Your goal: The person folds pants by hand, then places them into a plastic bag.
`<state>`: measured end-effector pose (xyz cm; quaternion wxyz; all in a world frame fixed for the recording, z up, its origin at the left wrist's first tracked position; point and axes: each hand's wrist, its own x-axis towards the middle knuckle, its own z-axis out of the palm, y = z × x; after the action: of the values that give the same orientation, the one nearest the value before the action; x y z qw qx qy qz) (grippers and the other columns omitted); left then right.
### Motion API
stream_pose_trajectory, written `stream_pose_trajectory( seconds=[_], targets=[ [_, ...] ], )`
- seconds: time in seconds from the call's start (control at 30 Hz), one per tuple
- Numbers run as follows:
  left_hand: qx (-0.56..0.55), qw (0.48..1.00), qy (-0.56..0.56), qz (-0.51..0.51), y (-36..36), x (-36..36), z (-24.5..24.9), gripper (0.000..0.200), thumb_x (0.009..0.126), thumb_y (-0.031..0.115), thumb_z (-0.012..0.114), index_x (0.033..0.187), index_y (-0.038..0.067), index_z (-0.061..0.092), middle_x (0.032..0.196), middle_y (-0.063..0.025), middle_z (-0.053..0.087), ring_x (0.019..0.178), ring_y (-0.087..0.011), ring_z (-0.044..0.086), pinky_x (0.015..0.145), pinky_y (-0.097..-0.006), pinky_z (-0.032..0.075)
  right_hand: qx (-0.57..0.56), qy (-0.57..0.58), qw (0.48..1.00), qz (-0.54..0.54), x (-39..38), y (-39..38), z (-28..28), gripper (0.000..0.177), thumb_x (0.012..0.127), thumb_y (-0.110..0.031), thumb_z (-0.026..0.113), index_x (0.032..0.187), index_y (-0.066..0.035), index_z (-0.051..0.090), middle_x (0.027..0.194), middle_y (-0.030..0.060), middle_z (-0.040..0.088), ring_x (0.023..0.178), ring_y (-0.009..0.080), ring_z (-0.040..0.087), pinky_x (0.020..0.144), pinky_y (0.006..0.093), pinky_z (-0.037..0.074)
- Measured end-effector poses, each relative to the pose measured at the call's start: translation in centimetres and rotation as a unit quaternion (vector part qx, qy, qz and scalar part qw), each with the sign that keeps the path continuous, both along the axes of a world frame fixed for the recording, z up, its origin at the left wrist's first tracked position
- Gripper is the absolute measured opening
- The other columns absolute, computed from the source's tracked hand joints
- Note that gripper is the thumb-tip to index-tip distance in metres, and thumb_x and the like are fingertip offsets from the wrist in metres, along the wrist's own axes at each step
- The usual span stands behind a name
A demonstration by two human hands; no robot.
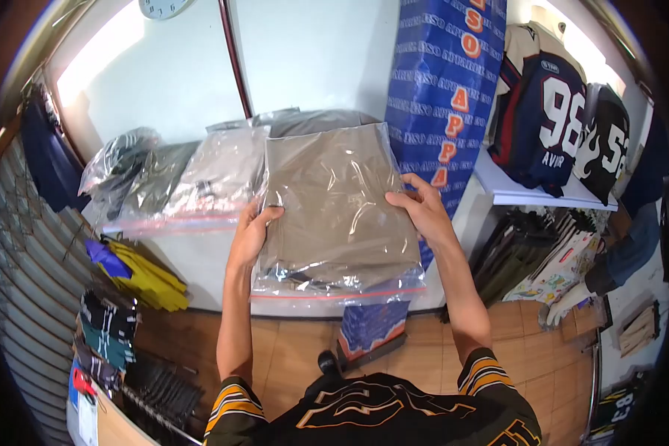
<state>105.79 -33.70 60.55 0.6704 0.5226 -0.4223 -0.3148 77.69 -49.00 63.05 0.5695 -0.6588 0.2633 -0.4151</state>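
Note:
Between my two hands is a clear plastic bag with a folded khaki-brown garment (334, 201) inside; a red seal strip runs along its near edge. My left hand (254, 230) grips the bag's left side, thumb on top and fingers hidden beneath. On the opposite side my right hand (418, 202) pinches the edge in the same way. The bag is held up in front of a white counter. Behind and left of it lie a bagged light-grey garment (221, 167), a bagged dark-green garment (156, 178) and another bagged dark garment (119, 163).
A blue lettered banner (442, 89) stands behind my right hand. Numbered jerseys (546, 111) sit on a white shelf (557, 195) at right, above hanging clothes (513, 245). At left are a yellow garment (152, 275), a clothes rack (156, 409) and a corrugated shutter (30, 275).

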Motion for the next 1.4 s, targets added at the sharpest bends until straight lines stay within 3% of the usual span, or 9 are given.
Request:
stream_pose_trajectory(
  seconds=[0.37, 0.43, 0.7, 0.9, 1.07, 1.2, 1.27, 1.33, 1.4],
  targets=[
    [0.041, 0.994, -0.085, -0.048, -18.1, 16.4, 4.0, 0.042, 0.092, 0.019, 0.063, 0.123, -0.009, 0.059, 0.104, -0.0131, 0.069, 0.09, -0.018, 0.066, 0.08, -0.0323, 0.053, -0.05, 0.051, 0.994, -0.088, 15.2, -16.3, 1.5, 0.052, 0.087, -0.022, 0.072, 0.128, 0.007, 0.058, 0.106, 0.0157, 0.07, 0.095, 0.0176, 0.067, 0.083, 0.0281, 0.051],
    [0.032, 0.992, -0.117, -0.032, -21.0, 19.3, 2.0, 0.046, 0.093, 0.021, 0.065, 0.127, -0.01, 0.057, 0.103, -0.0137, 0.069, 0.089, -0.0174, 0.065, 0.078, -0.0315, 0.053, -0.144, 0.101, 0.955, -0.24, 16.9, -18.6, 0.1, 0.053, 0.085, -0.021, 0.073, 0.126, 0.011, 0.06, 0.101, 0.0177, 0.072, 0.09, 0.0214, 0.068, 0.082, 0.0307, 0.051],
    [0.011, 0.977, -0.214, 0.011, -23.4, 21.6, 0.9, 0.066, 0.092, 0.018, 0.07, 0.141, -0.014, 0.042, 0.101, -0.0152, 0.069, 0.087, -0.0162, 0.065, 0.074, -0.0275, 0.051, -0.174, 0.124, 0.958, -0.191, 17.3, -22.6, -2.1, 0.051, 0.084, -0.023, 0.071, 0.129, -0.001, 0.063, 0.1, 0.0219, 0.072, 0.09, 0.0277, 0.07, 0.084, 0.0364, 0.053],
    [-0.005, 0.965, -0.255, 0.05, -21.5, 20.0, 1.3, 0.07, 0.092, 0.023, 0.071, 0.144, -0.009, 0.039, 0.113, -0.0228, 0.065, 0.094, -0.0241, 0.069, 0.081, -0.0315, 0.053, -0.226, 0.149, 0.938, -0.218, 16.6, -20.5, -2.1, 0.054, 0.087, -0.028, 0.07, 0.133, -0.001, 0.059, 0.113, 0.0242, 0.068, 0.102, 0.0321, 0.067, 0.093, 0.0399, 0.051],
    [-0.08, 0.887, -0.406, 0.208, -16.0, 16.8, 2.3, 0.061, 0.091, 0.022, 0.073, 0.142, 0.002, 0.047, 0.124, -0.0183, 0.063, 0.113, -0.0278, 0.062, 0.089, -0.0386, 0.052, -0.304, 0.118, 0.91, -0.256, 13.6, -11.7, 0.3, 0.053, 0.092, -0.03, 0.068, 0.134, 0.0, 0.057, 0.119, 0.0225, 0.066, 0.104, 0.0317, 0.066, 0.09, 0.0393, 0.052],
    [-0.149, 0.933, -0.268, 0.187, -7.4, 9.0, 3.2, 0.039, 0.093, 0.015, 0.069, 0.127, 0.001, 0.058, 0.117, -0.0116, 0.064, 0.109, -0.0207, 0.06, 0.087, -0.0332, 0.049, -0.322, 0.023, 0.899, -0.295, 8.1, -5.1, -2.9, 0.037, 0.094, -0.018, 0.066, 0.125, 0.001, 0.061, 0.114, 0.0175, 0.066, 0.096, 0.0284, 0.065, 0.08, 0.0342, 0.051],
    [-0.203, 0.942, -0.182, 0.196, -4.7, 6.3, -2.1, 0.011, 0.095, 0.009, 0.066, 0.097, 0.001, 0.06, 0.092, -0.0069, 0.064, 0.084, -0.0135, 0.059, 0.077, -0.0276, 0.048, -0.289, 0.031, 0.895, -0.339, 4.2, -2.0, -6.5, 0.028, 0.094, -0.013, 0.065, 0.118, 0.001, 0.063, 0.106, 0.0154, 0.068, 0.089, 0.0269, 0.066, 0.075, 0.0333, 0.051],
    [-0.247, 0.948, -0.144, 0.14, -3.1, 1.2, -6.9, 0.009, 0.096, 0.007, 0.063, 0.09, 0.003, 0.057, 0.084, -0.0045, 0.061, 0.074, -0.0119, 0.057, 0.071, -0.0259, 0.048, -0.207, 0.058, 0.911, -0.351, -0.2, 0.5, -11.6, 0.023, 0.096, -0.015, 0.064, 0.113, 0.001, 0.065, 0.098, 0.0154, 0.069, 0.082, 0.0274, 0.067, 0.071, 0.0348, 0.052],
    [-0.177, 0.968, -0.148, 0.094, -3.5, -4.2, -13.0, 0.006, 0.097, 0.005, 0.061, 0.092, 0.003, 0.058, 0.083, -0.0034, 0.059, 0.073, -0.0118, 0.057, 0.067, -0.0256, 0.048, -0.12, 0.155, 0.922, -0.335, -5.2, 3.5, -16.8, 0.026, 0.097, -0.023, 0.062, 0.109, 0.0, 0.066, 0.092, 0.0179, 0.07, 0.081, 0.0302, 0.069, 0.07, 0.0372, 0.052]
  ],
)
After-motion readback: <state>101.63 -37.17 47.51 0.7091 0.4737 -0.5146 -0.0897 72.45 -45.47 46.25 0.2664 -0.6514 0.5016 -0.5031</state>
